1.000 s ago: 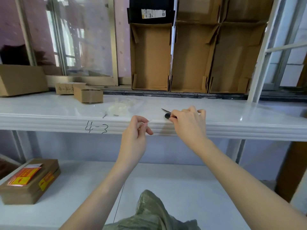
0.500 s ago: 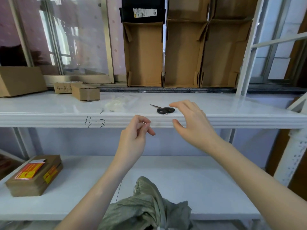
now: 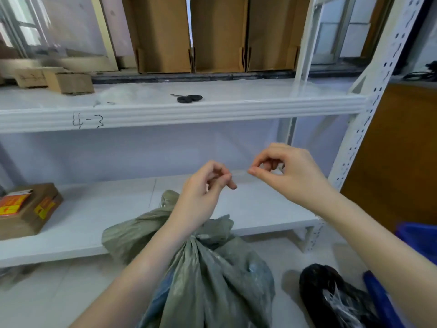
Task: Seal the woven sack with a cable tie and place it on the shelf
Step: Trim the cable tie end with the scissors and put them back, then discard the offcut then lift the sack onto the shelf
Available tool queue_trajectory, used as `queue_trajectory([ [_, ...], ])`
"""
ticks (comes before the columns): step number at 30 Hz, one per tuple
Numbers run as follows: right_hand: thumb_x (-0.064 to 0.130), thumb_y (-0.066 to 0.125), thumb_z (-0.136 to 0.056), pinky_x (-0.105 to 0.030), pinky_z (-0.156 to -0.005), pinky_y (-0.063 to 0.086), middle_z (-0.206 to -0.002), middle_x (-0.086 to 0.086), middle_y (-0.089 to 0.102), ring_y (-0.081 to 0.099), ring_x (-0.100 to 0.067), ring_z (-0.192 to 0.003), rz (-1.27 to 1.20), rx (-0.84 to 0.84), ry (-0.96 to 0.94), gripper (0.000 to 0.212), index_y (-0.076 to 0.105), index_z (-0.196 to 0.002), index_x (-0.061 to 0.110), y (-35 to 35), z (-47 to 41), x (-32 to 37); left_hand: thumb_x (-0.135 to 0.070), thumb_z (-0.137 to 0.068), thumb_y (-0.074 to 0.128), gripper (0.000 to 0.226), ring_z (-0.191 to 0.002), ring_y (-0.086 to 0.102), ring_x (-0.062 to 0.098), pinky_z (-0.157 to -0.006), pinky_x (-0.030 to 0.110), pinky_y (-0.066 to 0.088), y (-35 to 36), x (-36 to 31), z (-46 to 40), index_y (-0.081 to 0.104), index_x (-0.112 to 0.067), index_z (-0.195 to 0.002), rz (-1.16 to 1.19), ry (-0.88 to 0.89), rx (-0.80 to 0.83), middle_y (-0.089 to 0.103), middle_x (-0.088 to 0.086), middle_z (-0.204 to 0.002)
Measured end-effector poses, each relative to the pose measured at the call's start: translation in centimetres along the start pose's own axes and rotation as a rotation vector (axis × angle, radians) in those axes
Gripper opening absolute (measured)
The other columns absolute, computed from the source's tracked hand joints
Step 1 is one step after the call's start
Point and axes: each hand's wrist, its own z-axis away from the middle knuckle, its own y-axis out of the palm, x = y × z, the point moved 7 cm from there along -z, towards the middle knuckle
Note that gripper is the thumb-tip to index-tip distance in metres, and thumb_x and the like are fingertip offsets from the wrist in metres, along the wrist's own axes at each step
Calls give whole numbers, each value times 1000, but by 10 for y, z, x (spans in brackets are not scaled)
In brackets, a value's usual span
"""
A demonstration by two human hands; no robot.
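A pale cable tie (image 3: 240, 173) stretches between two hands above a grey-green woven sack (image 3: 208, 263), which stands on the floor at 6 o'clock, neck bunched. The left hand (image 3: 203, 192) and right hand (image 3: 287, 172) each pinch one end. Scissors (image 3: 188, 98) lie on the shelf (image 3: 212, 110) at 12 o'clock.

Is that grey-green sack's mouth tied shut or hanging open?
Gathered, apparently tied: the sack narrows to a bunched neck under the left hand. A fastening there is too unclear to confirm.
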Motion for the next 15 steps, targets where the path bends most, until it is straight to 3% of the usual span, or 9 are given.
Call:
queue_trajectory([
  [3, 27, 71, -78, -17, -69, 29, -74, 5, 42, 38, -10, -75, 95, 34, 12, 9, 68, -77, 19, -6, 23, -19, -15, -94, 54, 14, -71, 58, 2, -59, 13, 35, 31, -2, 8, 53, -23, -82, 5, 5, 61, 69, -11, -77],
  [6, 30, 69, -80, -22, -75, 26, -86, 1, 46, 36, -14, -86, 185, 60, 38, 9, 69, -82, 21, -12, 45, -39, -19, -91, 58, 17, -74, 58, 3, -63, 20, 36, 64, 1, 12, 55, -30, -78, -21, -5, 108, 67, -19, -76],
  [8, 28, 67, -82, -27, -78, 33, -85, 4, 54, 42, -13, -86, 181, 125, 85, 9, 70, -83, 19, -12, 62, -55, -20, -90, 60, 19, -76, 55, -1, -68, 19, 38, 87, 4, 15, 57, -34, -77, -31, -4, 142, 63, -24, -76],
  [10, 26, 66, -83, -34, -79, 40, -79, 6, 60, 48, -13, -84, 191, 154, 131, 10, 72, -84, 18, -12, 79, -72, -18, -89, 62, 17, -78, 53, -6, -68, 8, 36, 111, 6, 17, 60, -31, -78, -33, 16, 183, 62, -23, -79],
  [13, 21, 66, -83, -36, -81, 42, -76, 2, 63, 52, -18, -82, 213, 149, 223, 9, 72, -83, 14, -12, 105, -104, -17, -87, 64, 7, -91, 50, -11, -80, 1, 30, 148, 15, 22, 68, -20, -92, -93, 56, 251, 63, -17, -100],
  [15, 16, 64, -84, -30, -80, 43, -75, 3, 60, 52, -15, -76, 210, 147, 309, 8, 71, -83, 13, -12, 125, -130, -14, -87, 63, 27, -104, 48, -4, -88, 4, 29, 172, 26, 26, 63, -20, -113, -143, 68, 286, 58, -8, -121],
])
